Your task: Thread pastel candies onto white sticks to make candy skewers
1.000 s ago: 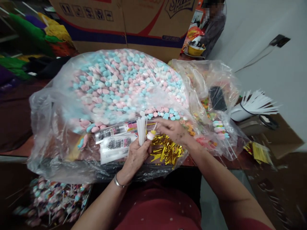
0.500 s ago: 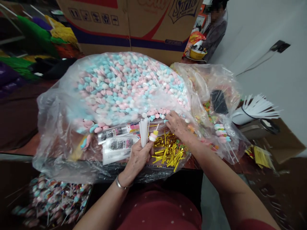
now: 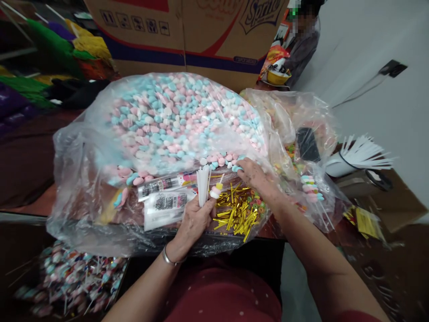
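Left hand (image 3: 194,219) pinching thin white sticks (image 3: 202,187); right hand (image 3: 256,176) fingertips pinching round pastel candies (image 3: 234,167).

right hand (image 3: 258,176): now farther and to the right, off the gold twist ties (image 3: 236,210), fingertips at the loose candies (image 3: 221,160) along the big bag's near edge
gold twist ties: more uncovered

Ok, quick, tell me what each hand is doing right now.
Left hand: closed on a bunch of white sticks, one already threaded with candies.
Right hand: fingers curled, picking at loose candies; grip unclear.
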The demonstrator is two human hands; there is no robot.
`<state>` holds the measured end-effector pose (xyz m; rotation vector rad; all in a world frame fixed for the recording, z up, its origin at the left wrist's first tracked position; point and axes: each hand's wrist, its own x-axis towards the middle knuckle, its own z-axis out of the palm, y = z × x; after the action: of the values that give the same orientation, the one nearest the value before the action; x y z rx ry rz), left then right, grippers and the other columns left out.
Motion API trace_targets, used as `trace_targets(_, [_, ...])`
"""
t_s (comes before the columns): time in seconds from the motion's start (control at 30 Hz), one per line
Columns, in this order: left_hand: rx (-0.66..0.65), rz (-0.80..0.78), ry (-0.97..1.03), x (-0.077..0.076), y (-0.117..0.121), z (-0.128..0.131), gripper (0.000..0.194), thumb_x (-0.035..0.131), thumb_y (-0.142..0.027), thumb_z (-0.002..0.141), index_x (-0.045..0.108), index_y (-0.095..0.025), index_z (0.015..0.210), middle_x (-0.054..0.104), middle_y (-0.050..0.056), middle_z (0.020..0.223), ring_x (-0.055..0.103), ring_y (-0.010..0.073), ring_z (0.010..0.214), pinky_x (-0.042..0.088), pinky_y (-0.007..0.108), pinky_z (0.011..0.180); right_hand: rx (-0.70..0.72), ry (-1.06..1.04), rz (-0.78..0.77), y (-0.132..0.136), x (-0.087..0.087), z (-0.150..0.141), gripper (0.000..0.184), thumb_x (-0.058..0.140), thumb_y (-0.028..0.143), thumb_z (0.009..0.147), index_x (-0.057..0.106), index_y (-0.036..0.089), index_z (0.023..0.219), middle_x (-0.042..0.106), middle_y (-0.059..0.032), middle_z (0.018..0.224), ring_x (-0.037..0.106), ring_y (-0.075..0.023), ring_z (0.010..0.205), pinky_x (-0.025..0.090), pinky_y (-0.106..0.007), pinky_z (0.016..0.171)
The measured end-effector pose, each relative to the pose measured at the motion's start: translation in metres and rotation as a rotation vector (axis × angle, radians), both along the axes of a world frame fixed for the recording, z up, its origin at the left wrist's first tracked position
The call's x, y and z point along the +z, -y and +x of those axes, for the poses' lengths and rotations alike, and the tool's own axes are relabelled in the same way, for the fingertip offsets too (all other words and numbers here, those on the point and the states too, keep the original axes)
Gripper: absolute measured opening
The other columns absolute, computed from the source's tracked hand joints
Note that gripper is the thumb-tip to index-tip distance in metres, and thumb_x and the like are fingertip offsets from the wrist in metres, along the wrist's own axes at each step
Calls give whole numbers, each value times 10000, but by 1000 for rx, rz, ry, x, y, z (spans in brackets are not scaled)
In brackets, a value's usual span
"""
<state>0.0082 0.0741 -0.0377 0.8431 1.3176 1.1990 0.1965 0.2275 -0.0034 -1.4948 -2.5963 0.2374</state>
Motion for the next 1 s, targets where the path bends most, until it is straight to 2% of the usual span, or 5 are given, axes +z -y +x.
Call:
trace_targets(0.17, [-3,-11,15,8,0,1,320,605,-428,821,524,-185,630,507,-50,469,356,56,324,251,193,331,211,-20,-105,10,7,-7,249,459,166,898,658,208,1041,622,-71,1044,572,-198,963,448,-309,862])
trace_targets(0.37, [-7,-12,11,6,0,1,308,585,-425,836,525,-191,645,509,-55,467,349,57,315,247,199,327,20,-256,-98,12,13,-11,225,489,201,865,668,193,1002,669,-67,1020,591,-206,930,449,-325,824])
trace_targets(0.6, [-6,-13,21,5,-1,0,302,593,-407,842,531,-189,643,506,-56,464,360,57,318,245,196,328,0,-556,-414,13,13,-13,164,561,239,761,688,185,851,665,1,811,584,-152,750,431,-266,679])
trace_targets(0.73, [-5,1,15,6,1,-1,317,596,-400,847,536,-184,625,505,-53,460,363,56,318,258,198,335,0,-504,-417,13,11,-16,129,573,239,764,678,181,812,640,8,761,552,-139,718,391,-245,638])
trace_targets(1.0, [14,-7,30,9,0,1,278,612,-390,824,539,-186,651,531,-49,483,358,54,316,244,199,329,44,-149,-338,13,18,-29,95,557,210,802,615,182,734,578,-10,755,493,-141,675,338,-251,608])
